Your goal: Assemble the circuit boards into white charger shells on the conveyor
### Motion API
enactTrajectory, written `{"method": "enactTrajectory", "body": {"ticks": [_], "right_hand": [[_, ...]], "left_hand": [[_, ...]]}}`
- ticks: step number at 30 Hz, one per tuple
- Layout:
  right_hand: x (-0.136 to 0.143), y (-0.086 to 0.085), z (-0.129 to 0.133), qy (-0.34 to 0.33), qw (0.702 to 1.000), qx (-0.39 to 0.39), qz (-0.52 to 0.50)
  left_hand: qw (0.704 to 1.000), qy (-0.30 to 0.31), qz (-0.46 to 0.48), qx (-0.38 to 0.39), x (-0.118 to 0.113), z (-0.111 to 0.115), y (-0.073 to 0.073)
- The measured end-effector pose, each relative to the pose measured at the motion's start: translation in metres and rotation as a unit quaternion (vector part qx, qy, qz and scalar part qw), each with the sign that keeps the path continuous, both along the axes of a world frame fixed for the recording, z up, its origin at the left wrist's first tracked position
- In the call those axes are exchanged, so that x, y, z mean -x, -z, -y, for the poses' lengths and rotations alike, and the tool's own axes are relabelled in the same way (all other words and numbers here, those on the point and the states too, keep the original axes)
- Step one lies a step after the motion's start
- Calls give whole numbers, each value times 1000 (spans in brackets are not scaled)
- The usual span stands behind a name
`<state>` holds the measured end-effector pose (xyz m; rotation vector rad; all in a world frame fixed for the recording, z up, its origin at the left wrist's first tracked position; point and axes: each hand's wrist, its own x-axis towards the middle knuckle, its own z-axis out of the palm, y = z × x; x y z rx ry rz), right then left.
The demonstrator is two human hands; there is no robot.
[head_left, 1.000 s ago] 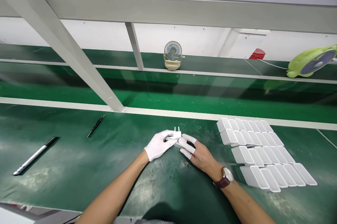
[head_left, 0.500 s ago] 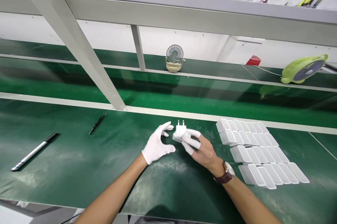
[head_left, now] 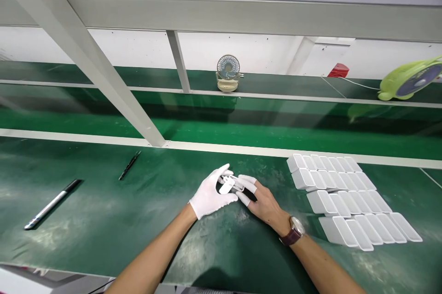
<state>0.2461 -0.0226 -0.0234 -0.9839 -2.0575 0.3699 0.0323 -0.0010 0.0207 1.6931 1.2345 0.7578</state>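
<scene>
A white plug adapter (head_left: 227, 186) is held low over the green bench between my two hands. My left hand (head_left: 211, 195), in a white glove, has its thumb below and its fingers above the adapter's left side. My right hand (head_left: 264, 199), with white finger covers on several fingers and a watch on the wrist, grips the right side with its fingertips. Part of the adapter is hidden by the fingers, and its prongs cannot be made out clearly.
Rows of white plastic cases (head_left: 345, 197) stand to the right. Black tweezers (head_left: 130, 165) and a marker pen (head_left: 53, 204) lie left. A slanted post (head_left: 103, 73) rises behind the tweezers. A small fan (head_left: 228, 73) and a green fan (head_left: 409, 77) are at the back.
My left hand has closed in on the adapter, which was in my right hand alone. The adapter has turned and come slightly lower, its prongs no longer pointing up. The view has shifted slightly.
</scene>
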Motion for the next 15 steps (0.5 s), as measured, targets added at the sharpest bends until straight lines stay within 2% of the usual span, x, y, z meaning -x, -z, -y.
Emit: {"method": "enactTrajectory", "body": {"ticks": [8,12,15], "right_hand": [[4,-4,-2,-5,998,32,62],[-5,-8,-1,-18,999,39,29],[-14,-8,0,0,1000,4,3]], "left_hand": [[1000,23,3,-16,0,-4,10],[998,34,-16,-55,0,-6,15],[996,32,-33,-75,-1,-7,17]]}}
